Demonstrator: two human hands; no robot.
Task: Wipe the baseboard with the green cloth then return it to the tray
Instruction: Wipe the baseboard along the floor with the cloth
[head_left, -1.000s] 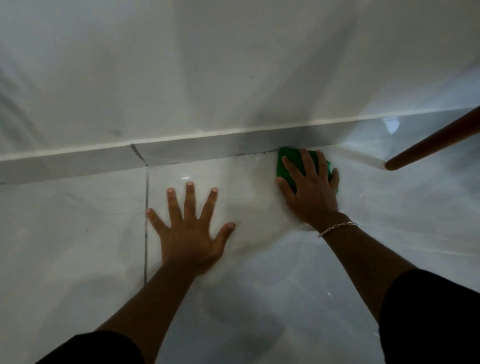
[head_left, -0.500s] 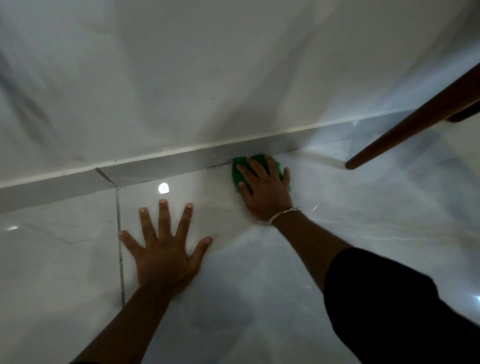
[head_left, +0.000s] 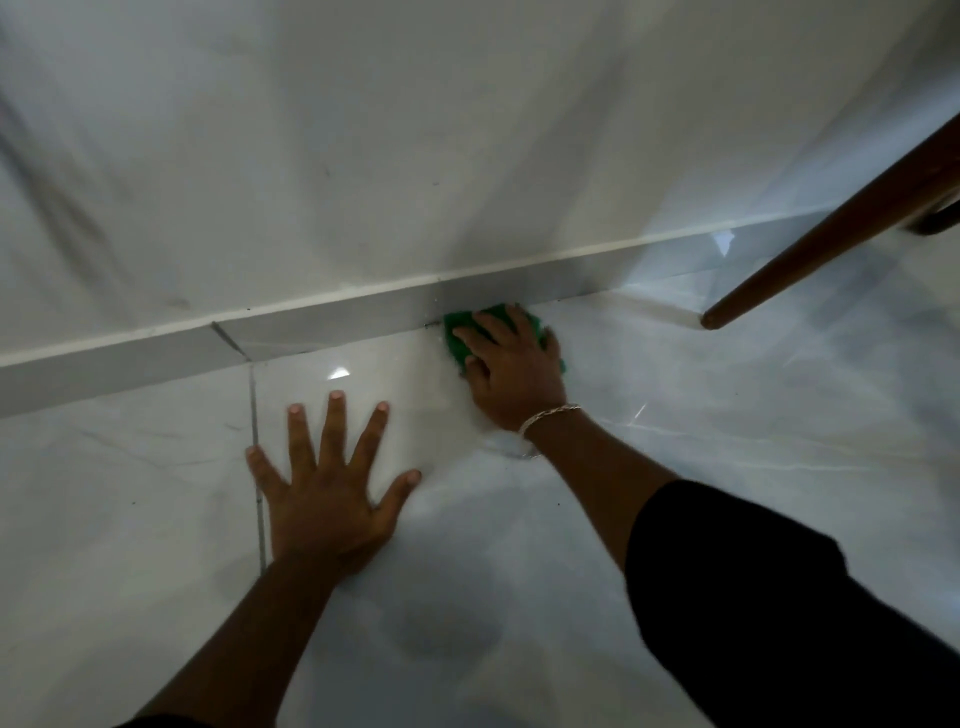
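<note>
A grey baseboard (head_left: 332, 317) runs along the foot of the white wall, from lower left to upper right. My right hand (head_left: 511, 371), with a silver bracelet at the wrist, presses the green cloth (head_left: 457, 338) flat against the floor at the bottom edge of the baseboard. Most of the cloth is hidden under the fingers. My left hand (head_left: 327, 488) lies flat on the glossy floor tile with fingers spread, holding nothing. The tray is not in view.
A brown wooden furniture leg (head_left: 831, 228) slants down from the upper right and meets the floor to the right of the cloth. A grout line (head_left: 255, 447) runs across the white marble floor beside my left hand.
My right hand has slid the green cloth leftward along the baseboard, away from the wooden leg. My left hand stays planted on the floor while the view shifts.
</note>
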